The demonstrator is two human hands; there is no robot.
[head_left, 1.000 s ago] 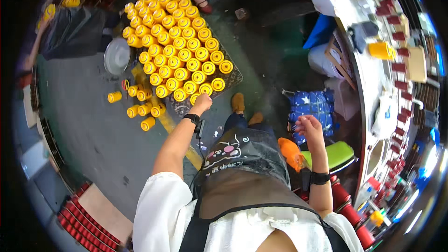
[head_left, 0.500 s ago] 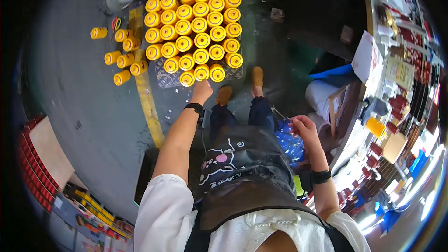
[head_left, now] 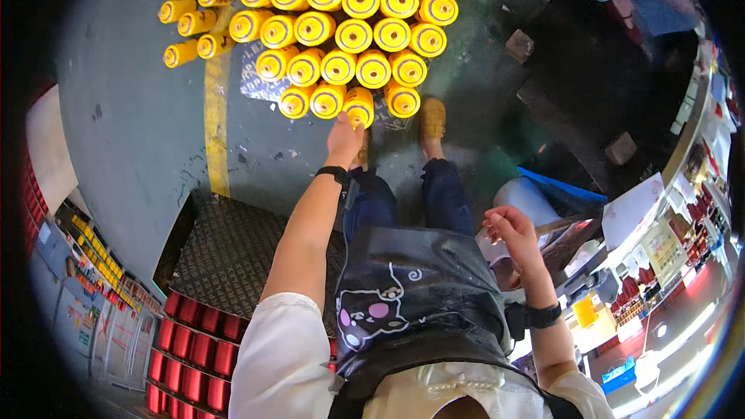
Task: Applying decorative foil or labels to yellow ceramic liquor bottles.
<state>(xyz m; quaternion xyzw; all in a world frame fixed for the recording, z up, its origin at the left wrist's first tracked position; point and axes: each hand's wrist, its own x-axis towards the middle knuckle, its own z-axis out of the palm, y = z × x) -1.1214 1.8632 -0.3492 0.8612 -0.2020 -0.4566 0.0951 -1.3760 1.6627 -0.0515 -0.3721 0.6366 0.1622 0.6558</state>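
Many yellow spool-like cylinders (head_left: 361,1) stand in rows at the far side, each with a round ringed top and a dark centre. My left hand (head_left: 345,140) reaches out to the nearest row, and its fingers close round the near end of one yellow cylinder (head_left: 358,102). That cylinder leans toward me, and part of my grip is hidden beneath it. Close to my body on the right, my right hand (head_left: 514,237) is raised, fingers loosely bent and apart, with nothing visible in it. Both wrists wear dark bands.
Several loose yellow cylinders (head_left: 180,53) are on the grey floor, left of the group, near a yellow floor stripe (head_left: 217,124). A dark patterned board (head_left: 233,252) and racked red cylinders (head_left: 190,349) are at lower left. A cluttered bench (head_left: 660,186) runs along the right.
My view has shifted, bringing the cylinders nearer and the red rack into sight. My left hand has taken hold of a front-row cylinder, which now tilts. My right hand's fingers have loosened.
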